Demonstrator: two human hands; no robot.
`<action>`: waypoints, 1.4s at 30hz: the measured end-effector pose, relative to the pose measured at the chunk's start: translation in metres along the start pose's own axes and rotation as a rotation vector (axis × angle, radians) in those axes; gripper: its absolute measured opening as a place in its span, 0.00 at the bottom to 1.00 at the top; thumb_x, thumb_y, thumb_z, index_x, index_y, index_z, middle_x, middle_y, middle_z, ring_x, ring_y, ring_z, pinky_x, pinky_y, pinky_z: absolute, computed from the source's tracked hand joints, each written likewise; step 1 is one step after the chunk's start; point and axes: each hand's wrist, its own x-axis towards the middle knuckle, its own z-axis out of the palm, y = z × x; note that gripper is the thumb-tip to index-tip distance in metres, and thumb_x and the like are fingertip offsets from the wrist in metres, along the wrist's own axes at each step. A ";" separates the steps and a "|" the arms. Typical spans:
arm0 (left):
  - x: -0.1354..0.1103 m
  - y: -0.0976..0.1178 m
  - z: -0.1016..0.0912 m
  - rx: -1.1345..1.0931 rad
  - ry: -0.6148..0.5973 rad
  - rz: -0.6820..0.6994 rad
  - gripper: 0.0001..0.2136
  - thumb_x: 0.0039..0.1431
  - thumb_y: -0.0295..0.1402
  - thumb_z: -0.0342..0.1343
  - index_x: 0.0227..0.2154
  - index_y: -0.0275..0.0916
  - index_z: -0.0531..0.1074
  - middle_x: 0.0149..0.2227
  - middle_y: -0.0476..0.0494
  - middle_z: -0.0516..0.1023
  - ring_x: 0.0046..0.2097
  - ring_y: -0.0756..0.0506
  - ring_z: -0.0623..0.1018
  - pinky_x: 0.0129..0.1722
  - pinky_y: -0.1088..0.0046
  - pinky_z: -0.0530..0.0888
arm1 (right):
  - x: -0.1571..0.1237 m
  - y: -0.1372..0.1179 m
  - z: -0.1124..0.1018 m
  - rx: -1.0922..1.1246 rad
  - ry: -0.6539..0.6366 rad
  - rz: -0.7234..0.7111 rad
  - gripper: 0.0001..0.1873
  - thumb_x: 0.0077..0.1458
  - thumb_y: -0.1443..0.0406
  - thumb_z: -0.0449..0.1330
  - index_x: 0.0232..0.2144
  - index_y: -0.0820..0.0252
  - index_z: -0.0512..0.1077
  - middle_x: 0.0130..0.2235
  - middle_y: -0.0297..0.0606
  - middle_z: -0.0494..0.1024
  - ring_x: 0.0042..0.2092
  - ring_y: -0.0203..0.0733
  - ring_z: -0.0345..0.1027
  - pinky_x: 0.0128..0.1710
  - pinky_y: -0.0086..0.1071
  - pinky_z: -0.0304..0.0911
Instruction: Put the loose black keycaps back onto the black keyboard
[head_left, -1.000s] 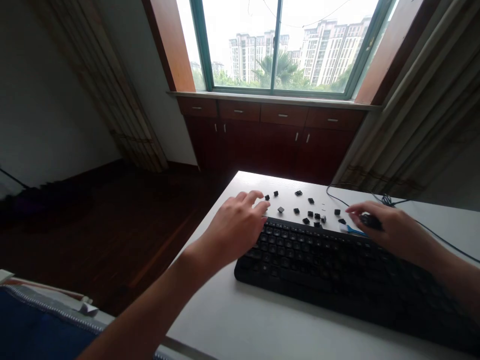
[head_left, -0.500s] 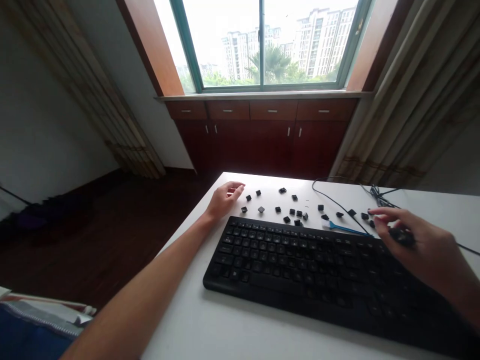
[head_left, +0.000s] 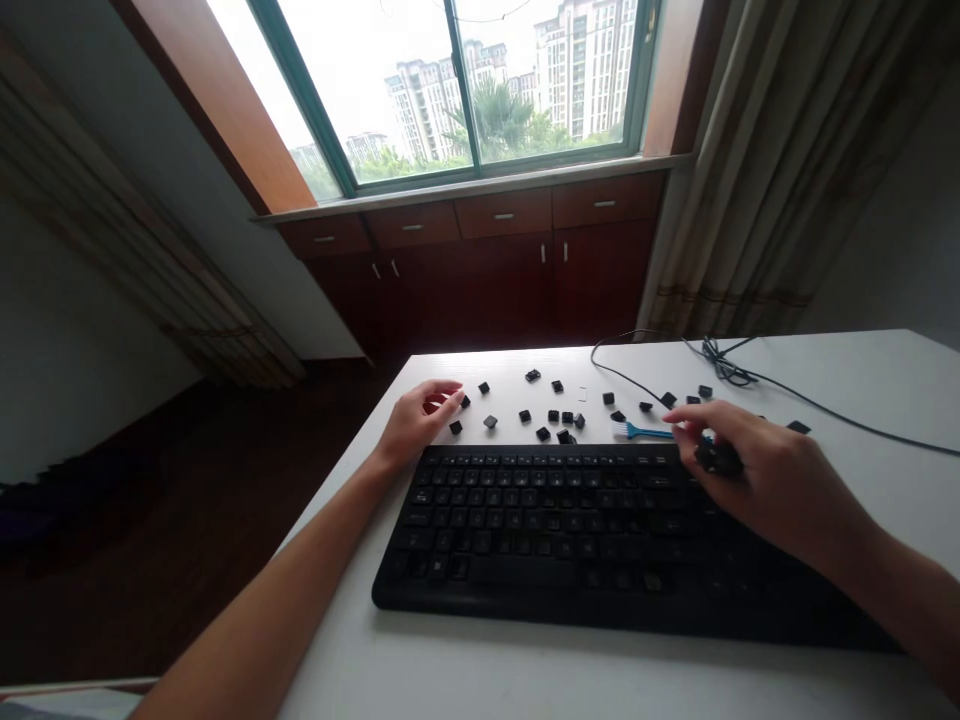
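A black keyboard lies on the white table, with some of its keys gone or dark on the right side. My left hand rests at its far left corner, fingers loosely bent and parted, beside a loose black keycap. Over the keyboard's right part hovers my right hand, fingers curled around a small black object whose kind I cannot make out. Just left of those fingers, a blue brush with pale bristles lies behind the keyboard; its handle end is partly hidden by the hand.
Several loose keycaps are scattered behind the keyboard. A black cable runs across the table's right side, with a tied bundle near the back edge. Beyond the table stand a red-brown cabinet and a window.
The view has tilted and turned. Relative to the keyboard, my right hand has shifted left towards the brush, still holding the black object. My left hand stays near the keyboard's far left corner.
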 end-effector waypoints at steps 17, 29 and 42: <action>0.041 0.114 0.029 0.243 -0.562 0.443 0.15 0.60 0.36 0.60 0.49 0.48 0.78 0.52 0.44 0.79 0.48 0.40 0.80 0.50 0.68 0.74 | 0.004 0.017 0.005 -0.066 -0.005 0.139 0.12 0.61 0.63 0.57 0.47 0.53 0.74 0.44 0.37 0.82 0.37 0.48 0.79 0.37 0.39 0.72; 0.034 0.114 0.059 0.258 -0.662 0.570 0.12 0.65 0.35 0.57 0.50 0.46 0.79 0.52 0.44 0.81 0.50 0.40 0.80 0.49 0.67 0.71 | 0.002 0.014 0.004 -0.068 0.015 0.111 0.13 0.60 0.62 0.58 0.47 0.52 0.74 0.43 0.36 0.82 0.38 0.48 0.79 0.39 0.39 0.71; 0.027 0.120 0.058 0.174 -0.604 0.467 0.08 0.58 0.32 0.60 0.37 0.46 0.84 0.39 0.45 0.85 0.39 0.42 0.82 0.44 0.67 0.75 | 0.002 0.008 0.003 -0.037 -0.032 0.126 0.12 0.61 0.62 0.58 0.46 0.52 0.74 0.43 0.36 0.82 0.37 0.47 0.79 0.39 0.39 0.72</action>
